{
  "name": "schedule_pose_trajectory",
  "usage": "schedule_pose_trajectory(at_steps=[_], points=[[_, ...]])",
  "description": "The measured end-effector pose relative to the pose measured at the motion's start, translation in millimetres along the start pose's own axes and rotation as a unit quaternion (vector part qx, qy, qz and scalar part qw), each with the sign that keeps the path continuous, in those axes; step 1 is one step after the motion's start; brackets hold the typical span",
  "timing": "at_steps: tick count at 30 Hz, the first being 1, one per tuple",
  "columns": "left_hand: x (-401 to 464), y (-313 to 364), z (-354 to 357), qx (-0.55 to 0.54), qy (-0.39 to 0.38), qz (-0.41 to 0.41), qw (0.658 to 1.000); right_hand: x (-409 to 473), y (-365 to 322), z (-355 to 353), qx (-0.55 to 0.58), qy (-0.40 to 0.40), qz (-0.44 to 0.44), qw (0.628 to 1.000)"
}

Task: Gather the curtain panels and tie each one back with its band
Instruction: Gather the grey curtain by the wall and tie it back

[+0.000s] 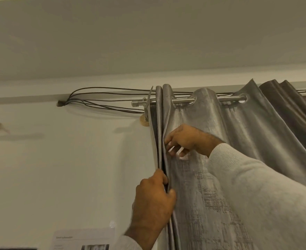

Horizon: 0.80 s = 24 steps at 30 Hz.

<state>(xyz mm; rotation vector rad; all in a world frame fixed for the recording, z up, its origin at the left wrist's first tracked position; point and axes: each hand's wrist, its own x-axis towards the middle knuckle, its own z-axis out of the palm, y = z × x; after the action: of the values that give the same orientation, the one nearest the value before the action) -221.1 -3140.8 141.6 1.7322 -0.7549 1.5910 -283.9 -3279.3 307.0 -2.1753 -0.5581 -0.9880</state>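
White wall and a pale ceiling fill the view, with a grey curtain hanging at the right side. Nearest, at the bottom edge of the wall, is a printed sheet, blurred so I cannot read it. Just beside it rises the left hand; its fingers are curled around the gathered folds at the curtain's left edge and grip them. Higher, the right hand, coming out of a light sleeve, touches the next fold with bent fingers; whether it pinches the cloth I cannot tell, because the fingers are blurred. Both hands are apart, one above the other. Farther up, the curtain hangs by metal rings on a steel rod, whose left end sits on a bracket. Thin dark cables run from a hole in the wall to behind the curtain top.
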Motion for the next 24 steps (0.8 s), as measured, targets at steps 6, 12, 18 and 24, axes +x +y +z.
schedule_pose_trajectory(at_steps=[6,12,18,24], points=[[-4,-8,-4,-0.015,-0.001,0.080,0.997,-10,56,-45,-0.262,0.434,0.051,0.861],[-1,-14,-11,-0.048,-0.040,0.101,0.993,0,79,-66,-0.219,0.293,0.158,0.917],[-2,-25,-9,-0.077,-0.040,0.076,0.993,37,-5,23,-0.154,0.191,-0.089,0.965],[-5,-33,-12,-0.121,-0.017,0.035,0.992,44,3,7,-0.186,0.143,-0.058,0.970]])
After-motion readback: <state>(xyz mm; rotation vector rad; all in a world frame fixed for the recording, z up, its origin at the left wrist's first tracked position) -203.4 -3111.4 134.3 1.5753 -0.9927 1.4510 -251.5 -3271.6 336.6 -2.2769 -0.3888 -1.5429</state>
